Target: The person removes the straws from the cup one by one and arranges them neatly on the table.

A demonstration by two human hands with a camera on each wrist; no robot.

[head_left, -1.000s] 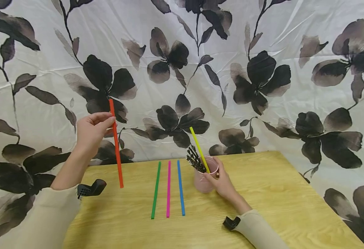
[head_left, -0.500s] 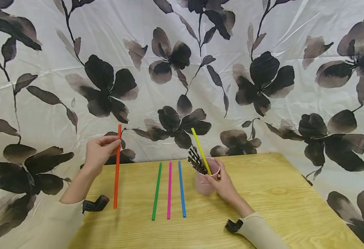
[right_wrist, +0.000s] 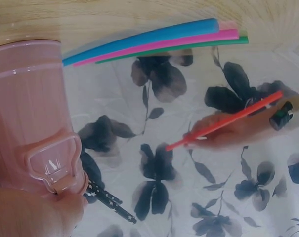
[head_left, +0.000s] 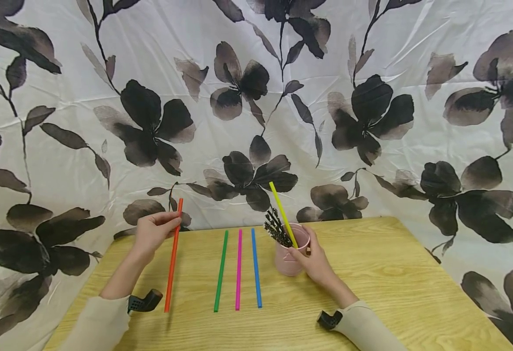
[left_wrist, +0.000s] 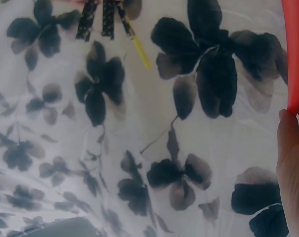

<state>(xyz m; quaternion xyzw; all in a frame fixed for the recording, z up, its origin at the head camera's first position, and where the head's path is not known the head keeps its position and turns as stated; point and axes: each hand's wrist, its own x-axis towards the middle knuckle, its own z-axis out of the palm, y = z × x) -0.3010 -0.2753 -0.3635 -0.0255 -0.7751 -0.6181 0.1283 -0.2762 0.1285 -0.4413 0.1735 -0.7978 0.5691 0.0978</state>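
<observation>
My left hand (head_left: 151, 233) pinches a long red straw (head_left: 174, 265) between thumb and fingers near its upper end. The straw slants down over the left of the table, and I cannot tell whether its lower end touches the wood. My right hand (head_left: 318, 263) grips a pink cup (head_left: 286, 264) from its right side, thumb towards the near face. A yellow straw (head_left: 280, 207) and several black straws with white marks (head_left: 275, 226) lean out of the cup. Left of it, a green straw (head_left: 221, 273), a magenta straw (head_left: 238, 270) and a blue straw (head_left: 256, 270) lie apart.
The wooden table (head_left: 383, 273) ends at the back against a hanging floral cloth (head_left: 300, 122). A black wrist camera (head_left: 145, 300) sits on the left sleeve and another wrist camera (head_left: 330, 320) on the right one. Raised moulding (right_wrist: 55, 160) shows on the cup's side.
My left hand has come down and to the right, bringing the red straw lower and closer to the green straw. The right hand keeps its hold on the cup.
</observation>
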